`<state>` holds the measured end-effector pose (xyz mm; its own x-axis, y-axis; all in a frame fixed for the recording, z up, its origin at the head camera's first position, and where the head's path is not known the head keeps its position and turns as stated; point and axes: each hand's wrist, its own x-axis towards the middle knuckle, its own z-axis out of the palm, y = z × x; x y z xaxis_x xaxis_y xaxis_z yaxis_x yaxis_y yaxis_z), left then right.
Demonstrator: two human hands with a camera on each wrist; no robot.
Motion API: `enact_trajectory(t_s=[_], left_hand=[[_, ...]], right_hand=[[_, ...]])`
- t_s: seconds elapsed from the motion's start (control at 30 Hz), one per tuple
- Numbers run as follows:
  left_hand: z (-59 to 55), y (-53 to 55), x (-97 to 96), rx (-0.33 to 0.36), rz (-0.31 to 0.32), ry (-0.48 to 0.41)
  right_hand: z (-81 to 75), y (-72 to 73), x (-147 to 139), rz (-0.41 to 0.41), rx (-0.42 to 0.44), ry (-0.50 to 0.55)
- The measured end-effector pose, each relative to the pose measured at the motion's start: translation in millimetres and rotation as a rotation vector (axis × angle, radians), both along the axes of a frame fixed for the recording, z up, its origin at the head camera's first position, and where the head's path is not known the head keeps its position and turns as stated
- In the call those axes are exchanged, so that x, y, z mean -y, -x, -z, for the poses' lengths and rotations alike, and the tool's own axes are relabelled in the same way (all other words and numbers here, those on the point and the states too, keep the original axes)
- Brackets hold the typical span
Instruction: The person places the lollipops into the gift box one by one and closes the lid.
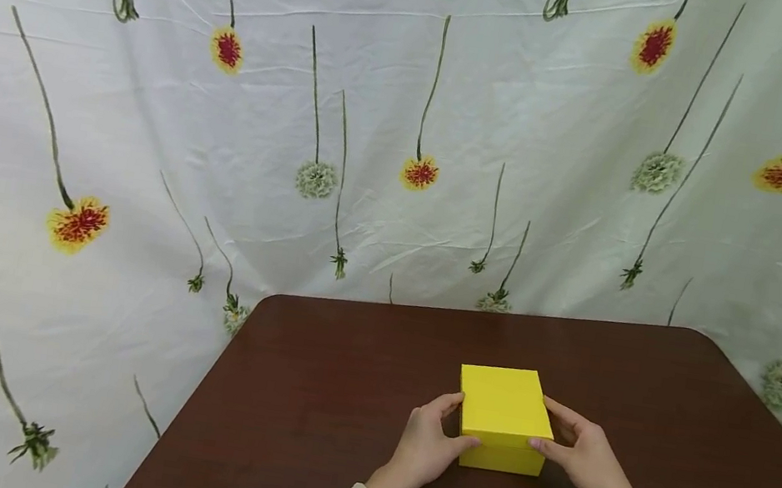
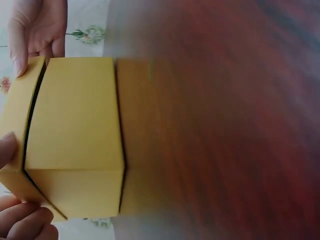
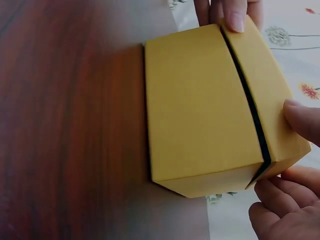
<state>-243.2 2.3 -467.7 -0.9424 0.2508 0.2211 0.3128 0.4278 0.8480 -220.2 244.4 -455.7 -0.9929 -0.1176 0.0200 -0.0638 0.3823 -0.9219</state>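
A yellow box (image 1: 501, 460) stands on the dark brown table, its yellow lid (image 1: 507, 401) on top. A narrow dark gap shows between the lid (image 2: 19, 112) and the box body (image 2: 72, 112) in both wrist views. At the lid's left side, my left hand (image 1: 425, 445) grips it, thumb on the front face and fingers along the side. My right hand (image 1: 582, 457) holds the lid's right side the same way; in the right wrist view its thumb presses the lid (image 3: 265, 85) and its fingers curl at the edge. The box's inside is hidden.
The brown table (image 1: 337, 405) has rounded far corners. Behind and beside it hangs a white cloth (image 1: 263, 132) printed with flowers and dandelions. Dark objects by both wrists are partly cut off at the head view's bottom edge.
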Motion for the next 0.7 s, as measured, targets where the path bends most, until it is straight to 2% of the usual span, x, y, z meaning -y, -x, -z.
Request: enact_trajectory(t_s=[0.27, 0.5, 0.6, 0.7], left_hand=[[0.9, -1.1, -3.6, -0.083, 0.026, 0.136], [2.5, -1.2, -2.9, -0.065, 0.021, 0.180], [2.5, 0.0, -2.0, -0.066, 0.038, 0.212], [1.0, 3.3, 2.5, -0.043, 0.082, 0.249]], right_hand=[[7.2, -3.3, -4.3, -0.007, -0.026, -0.020], [14.3, -5.2, -4.9, -0.015, -0.008, -0.039], [14.4, -3.9, -5.4, -0.016, -0.019, -0.081], [11.8, -2.5, -5.9, -0.035, -0.040, -0.124]])
